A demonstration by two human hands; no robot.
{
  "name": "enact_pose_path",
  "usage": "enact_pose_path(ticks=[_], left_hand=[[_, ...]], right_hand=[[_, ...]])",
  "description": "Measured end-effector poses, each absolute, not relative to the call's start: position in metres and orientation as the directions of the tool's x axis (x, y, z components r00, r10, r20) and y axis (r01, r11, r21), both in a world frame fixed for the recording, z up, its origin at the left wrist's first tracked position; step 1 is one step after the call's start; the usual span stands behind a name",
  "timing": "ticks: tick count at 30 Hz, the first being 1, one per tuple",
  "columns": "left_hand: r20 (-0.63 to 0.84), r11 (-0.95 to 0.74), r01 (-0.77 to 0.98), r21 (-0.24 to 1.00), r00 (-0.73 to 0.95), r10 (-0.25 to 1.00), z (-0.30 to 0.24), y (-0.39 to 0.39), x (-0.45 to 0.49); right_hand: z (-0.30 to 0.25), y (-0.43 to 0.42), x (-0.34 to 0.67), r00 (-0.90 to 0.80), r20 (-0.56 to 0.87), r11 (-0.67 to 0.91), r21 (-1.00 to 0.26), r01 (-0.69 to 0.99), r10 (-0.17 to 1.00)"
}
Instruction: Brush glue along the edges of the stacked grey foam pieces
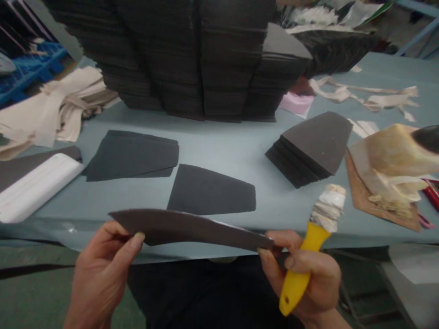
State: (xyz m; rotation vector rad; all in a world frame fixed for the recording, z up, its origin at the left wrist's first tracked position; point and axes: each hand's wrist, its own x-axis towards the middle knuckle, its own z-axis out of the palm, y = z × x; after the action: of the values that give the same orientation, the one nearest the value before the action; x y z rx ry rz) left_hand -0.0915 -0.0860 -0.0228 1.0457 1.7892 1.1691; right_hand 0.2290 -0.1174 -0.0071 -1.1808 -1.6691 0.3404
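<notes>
Both my hands hold one dark grey cut sheet (192,228), bent and seen nearly edge-on, just in front of the table's near edge. My left hand (103,269) pinches its left end between thumb and fingers. My right hand (305,274) grips its right end and also holds a yellow-handled brush (308,256), whose whitish glue-caked head points up. A single dark sheet (212,189) lies flat on the grey-blue table (226,151) right behind my hands, with two or three overlapping ones (130,155) to its left.
A small stack of the same dark pieces (312,146) sits at right. Tall stacks of dark sheets (192,55) fill the back. A white roll (34,185) lies at left, beige scraps (55,109) behind it. A glue-crusted lump on a brown board (387,178) stands at far right.
</notes>
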Motion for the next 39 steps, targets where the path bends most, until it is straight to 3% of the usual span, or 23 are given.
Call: enact_pose_path(ticks=[3,5,9,16,21,39], left_hand=[[-0.238,0.277,0.037,0.96,-0.415,0.878,-0.015,-0.063,-0.082],[-0.197,0.229,0.03,0.973,-0.409,0.891,-0.01,-0.044,-0.076],[-0.141,0.171,0.047,0.984,-0.381,0.914,-0.005,-0.012,-0.07],[-0.052,0.094,0.117,0.989,-0.32,0.946,-0.005,0.012,-0.068],[0.024,0.024,0.289,0.957,-0.164,0.986,-0.007,0.018,-0.068],[0.045,-0.067,0.513,0.856,0.054,0.998,-0.004,0.026,-0.063]], right_hand=[[-0.008,-0.098,0.23,0.034,0.614,0.473,-0.642,0.603,0.789],[-0.01,-0.084,0.231,0.047,0.689,0.497,-0.566,0.658,0.723],[-0.015,-0.062,0.233,0.028,0.716,0.477,-0.492,0.728,0.697],[-0.018,-0.045,0.239,-0.049,0.69,0.42,-0.38,0.824,0.722],[-0.018,-0.04,0.243,-0.076,0.687,0.421,-0.351,0.836,0.723],[-0.029,-0.034,0.261,-0.165,0.582,0.388,-0.283,0.877,0.797]])
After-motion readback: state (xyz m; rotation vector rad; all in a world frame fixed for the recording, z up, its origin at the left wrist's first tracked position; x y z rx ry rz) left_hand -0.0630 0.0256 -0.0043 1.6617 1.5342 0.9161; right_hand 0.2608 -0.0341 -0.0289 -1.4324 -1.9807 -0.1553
